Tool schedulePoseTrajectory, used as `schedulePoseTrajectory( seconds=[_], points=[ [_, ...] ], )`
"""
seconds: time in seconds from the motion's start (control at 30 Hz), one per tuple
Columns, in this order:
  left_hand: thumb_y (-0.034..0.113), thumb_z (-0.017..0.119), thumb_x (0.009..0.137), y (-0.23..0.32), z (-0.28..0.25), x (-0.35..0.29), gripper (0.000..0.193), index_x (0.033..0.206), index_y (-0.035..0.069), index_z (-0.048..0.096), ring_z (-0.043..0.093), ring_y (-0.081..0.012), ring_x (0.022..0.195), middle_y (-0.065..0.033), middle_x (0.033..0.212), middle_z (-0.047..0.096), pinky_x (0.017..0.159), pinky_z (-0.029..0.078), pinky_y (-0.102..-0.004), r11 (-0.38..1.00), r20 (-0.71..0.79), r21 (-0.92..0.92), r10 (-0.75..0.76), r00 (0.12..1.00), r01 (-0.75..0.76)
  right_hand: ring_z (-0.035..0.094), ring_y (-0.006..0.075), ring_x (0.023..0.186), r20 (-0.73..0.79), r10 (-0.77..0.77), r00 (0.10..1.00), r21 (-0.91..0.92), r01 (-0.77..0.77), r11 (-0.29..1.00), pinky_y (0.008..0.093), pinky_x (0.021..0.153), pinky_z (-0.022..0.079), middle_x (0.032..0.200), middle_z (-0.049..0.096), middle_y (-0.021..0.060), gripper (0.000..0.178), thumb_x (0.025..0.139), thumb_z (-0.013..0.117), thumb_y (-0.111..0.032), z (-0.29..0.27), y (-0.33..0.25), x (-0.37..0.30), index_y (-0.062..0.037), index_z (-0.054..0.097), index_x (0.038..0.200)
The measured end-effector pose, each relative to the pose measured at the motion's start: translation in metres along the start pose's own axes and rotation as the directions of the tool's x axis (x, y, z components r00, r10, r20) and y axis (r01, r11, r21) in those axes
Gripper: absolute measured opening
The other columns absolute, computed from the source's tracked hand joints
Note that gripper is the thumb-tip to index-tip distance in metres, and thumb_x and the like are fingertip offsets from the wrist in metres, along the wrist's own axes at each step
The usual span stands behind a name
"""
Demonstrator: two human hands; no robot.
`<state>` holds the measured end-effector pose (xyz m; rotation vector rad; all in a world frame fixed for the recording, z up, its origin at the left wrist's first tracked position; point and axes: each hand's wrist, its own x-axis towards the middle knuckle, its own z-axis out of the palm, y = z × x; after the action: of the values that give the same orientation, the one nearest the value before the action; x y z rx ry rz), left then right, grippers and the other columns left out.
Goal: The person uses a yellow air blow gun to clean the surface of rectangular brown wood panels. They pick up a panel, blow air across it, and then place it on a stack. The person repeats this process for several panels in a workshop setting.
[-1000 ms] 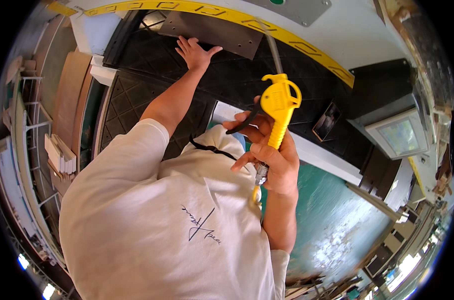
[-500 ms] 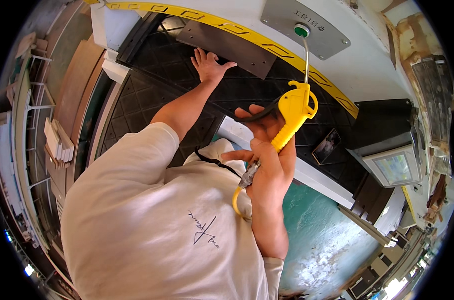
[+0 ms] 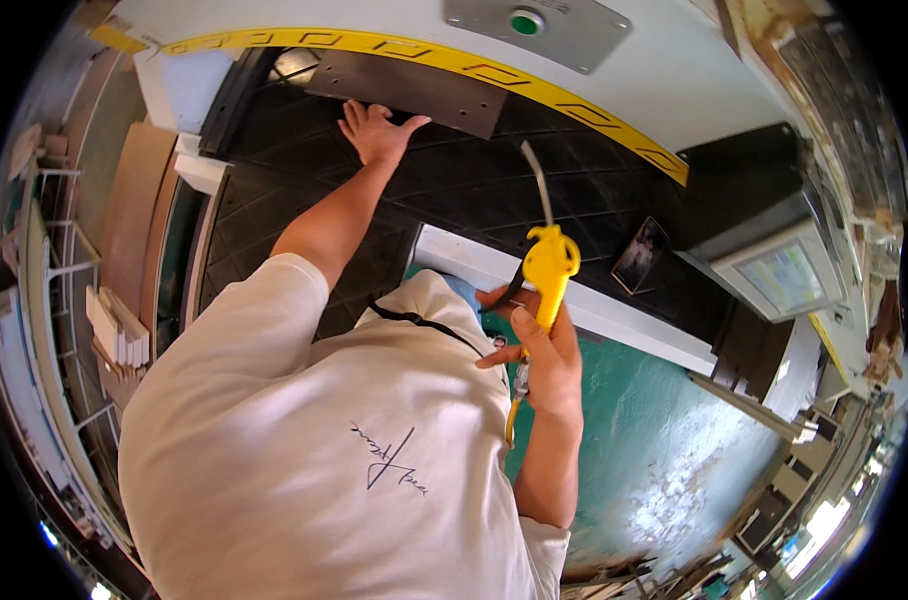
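My left hand (image 3: 377, 135) is stretched forward with its fingers spread, touching the near edge of a dark brown panel (image 3: 414, 95). The panel has small holes near its end and lies on the black grooved machine bed (image 3: 314, 140). In my right hand (image 3: 546, 355) is a yellow air blow gun (image 3: 548, 265), gripped round its handle. Its thin metal nozzle points up and away from me, over the bed. A black lever shows beside the fingers, and a yellow hose runs down from the handle's fitting.
A green push button (image 3: 526, 21) sits on a grey metal plate above a yellow slotted strip (image 3: 494, 73). To the right stands a black housing with a screen (image 3: 782, 275). A phone-like dark rectangle (image 3: 640, 255) lies on the bed. Stacked boards (image 3: 119, 315) are at left.
My right hand has drawn the blow gun down and back; its nozzle tip, earlier in front of the green button, is now clear of it. My left hand stays at the panel edge. The view has shifted.
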<state>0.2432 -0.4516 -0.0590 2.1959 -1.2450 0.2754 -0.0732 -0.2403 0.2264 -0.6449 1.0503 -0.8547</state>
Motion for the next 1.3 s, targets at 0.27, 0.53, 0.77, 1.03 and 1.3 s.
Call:
schedulePoseTrajectory(
  seconds=[0.27,0.53,0.77,1.03,1.3],
  points=[
    [0.08,0.078,0.066,-0.014,0.011,-0.006,0.085,0.11,0.008,0.065,0.028,-0.0503,0.151,-0.0366,0.156,0.038,0.124,0.02,-0.0606,0.999,0.033,-0.005,0.043,0.999,-0.042,0.06,0.0121,0.072,-0.023,0.224,0.974,-0.545,-0.2,0.814,0.0246,0.062,0.047,0.082,0.066,0.0023,0.027,0.103,0.062,-0.021,-0.088,0.043,-0.101,-0.0026,0.059,0.122],
    [0.047,0.065,0.096,0.012,-0.002,-0.057,0.06,0.139,0.007,0.053,0.03,-0.0417,0.153,-0.0253,0.16,0.04,0.123,0.021,-0.0593,0.981,0.164,-0.009,0.195,0.967,-0.196,0.062,0.0154,0.075,-0.312,0.259,0.914,-0.618,-0.402,0.676,0.0307,0.072,0.052,0.086,0.065,0.0047,0.025,0.097,0.064,-0.011,-0.116,0.044,-0.234,-0.0018,0.062,0.121],
    [0.036,0.067,0.096,0.09,-0.027,-0.119,0.051,0.136,0.005,0.057,0.035,-0.0405,0.15,-0.0218,0.155,0.045,0.122,0.025,-0.0594,0.794,0.229,-0.319,0.595,0.77,-0.518,0.063,0.0171,0.075,-0.403,0.113,0.908,-0.534,-0.334,0.777,0.0329,0.073,0.053,0.087,0.066,0.0073,0.031,0.098,0.068,-0.018,-0.119,0.048,-0.278,-0.0011,0.06,0.123],
    [0.028,0.072,0.094,0.185,-0.034,-0.151,0.038,0.125,0.008,0.066,0.059,-0.0349,0.124,-0.0132,0.129,0.067,0.106,0.045,-0.0486,0.573,0.267,-0.665,0.782,0.564,-0.479,0.057,0.0102,0.078,-0.652,-0.029,0.757,-0.347,-0.265,0.9,0.0254,0.073,0.048,0.089,0.065,0.0019,0.029,0.101,0.062,-0.012,-0.129,0.067,-0.296,-0.0022,0.057,0.127],
    [0.028,0.072,0.094,0.296,-0.004,-0.18,0.029,0.113,0.006,0.068,0.072,-0.0305,0.097,-0.01,0.097,0.077,0.082,0.055,-0.0426,0.633,0.576,-0.773,0.73,0.368,-0.043,0.067,0.0142,0.08,-0.605,0.019,0.796,-0.185,-0.164,0.969,0.0237,0.05,0.047,0.106,0.07,0.0126,0.048,0.1,0.057,-0.009,-0.137,0.1,-0.294,-0.0008,0.048,0.146]
  ],
)
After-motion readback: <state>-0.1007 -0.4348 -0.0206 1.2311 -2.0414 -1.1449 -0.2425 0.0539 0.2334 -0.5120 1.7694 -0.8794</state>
